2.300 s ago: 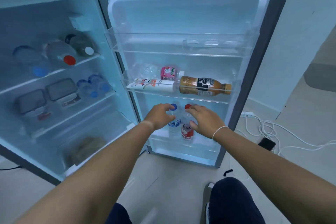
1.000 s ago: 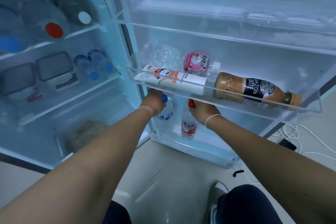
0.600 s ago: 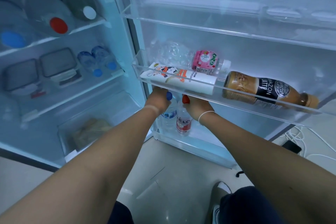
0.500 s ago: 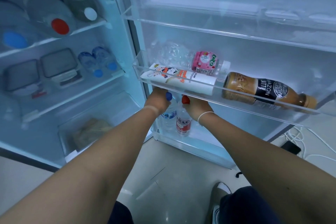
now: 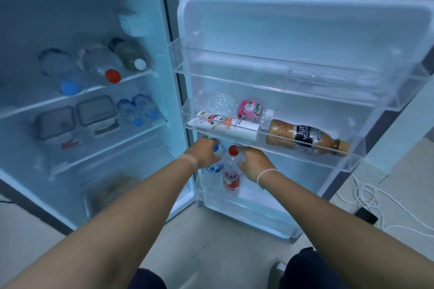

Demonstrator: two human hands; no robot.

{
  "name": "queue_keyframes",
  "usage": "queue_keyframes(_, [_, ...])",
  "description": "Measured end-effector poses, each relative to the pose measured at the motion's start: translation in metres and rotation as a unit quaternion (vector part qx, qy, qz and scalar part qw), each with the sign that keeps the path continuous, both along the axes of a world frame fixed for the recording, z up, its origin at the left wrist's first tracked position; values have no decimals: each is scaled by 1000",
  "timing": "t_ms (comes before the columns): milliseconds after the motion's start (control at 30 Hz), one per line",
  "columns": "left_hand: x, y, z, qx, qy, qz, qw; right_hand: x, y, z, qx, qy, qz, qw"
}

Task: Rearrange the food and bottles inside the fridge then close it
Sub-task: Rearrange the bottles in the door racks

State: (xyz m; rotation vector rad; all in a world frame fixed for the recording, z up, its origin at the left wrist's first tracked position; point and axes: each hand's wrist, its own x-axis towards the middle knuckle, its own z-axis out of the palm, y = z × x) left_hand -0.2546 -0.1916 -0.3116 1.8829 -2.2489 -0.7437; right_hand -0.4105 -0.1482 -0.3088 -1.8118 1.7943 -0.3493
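While the fridge door (image 5: 305,30) stands wide open, I reach both arms down to its lowest door shelf (image 5: 246,209), where two small bottles stand upright and touching. My left hand (image 5: 203,152) curls over the top of the blue-capped water bottle (image 5: 215,169) and grips it near the cap. My right hand (image 5: 253,164) wraps around the shoulder of the red-capped bottle (image 5: 231,178), just below its cap, and a thin white band circles that wrist. On the middle door shelf (image 5: 352,162) above my hands lie a white carton (image 5: 225,125) and, just to its right, a brown latte bottle (image 5: 305,137), both on their sides; behind them sit a pink drink bottle (image 5: 250,110) and a crumpled clear bottle (image 5: 218,102). The top door shelf (image 5: 281,89) is clear plastic. Inside the main compartment, three large bottles (image 5: 101,65) lie with caps toward me on the upper shelf, and the shelf below holds two lidded containers (image 5: 77,117) beside two small blue-capped bottles (image 5: 138,110). White cables (image 5: 375,202) trail across the floor at right.
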Motion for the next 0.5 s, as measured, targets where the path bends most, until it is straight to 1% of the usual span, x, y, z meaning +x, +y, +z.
queue_keyframes(67, [2, 15, 9, 1, -33, -14, 999, -3, 16, 9, -7, 38, 28, 999])
queue_keyframes(167, [4, 36, 29, -38, -54, -45, 997, -8, 37, 23, -15, 86, 58, 995])
queue_keyframes(267, [3, 53, 54, -92, -25, -63, 993, -14, 55, 40, -29, 112, 104, 988])
queue_keyframes(367, [-4, 66, 82, -163, 20, -55, 985, -24, 73, 63, -79, 136, 154, 975])
queue_keyframes(433, [-12, 69, 97, -196, 39, -51, 978, -34, 82, 79, -124, 134, 159, 970])
queue_keyframes(500, [-22, 69, 107, -213, 35, -57, 975, -46, 85, 92, -172, 118, 131, 969])
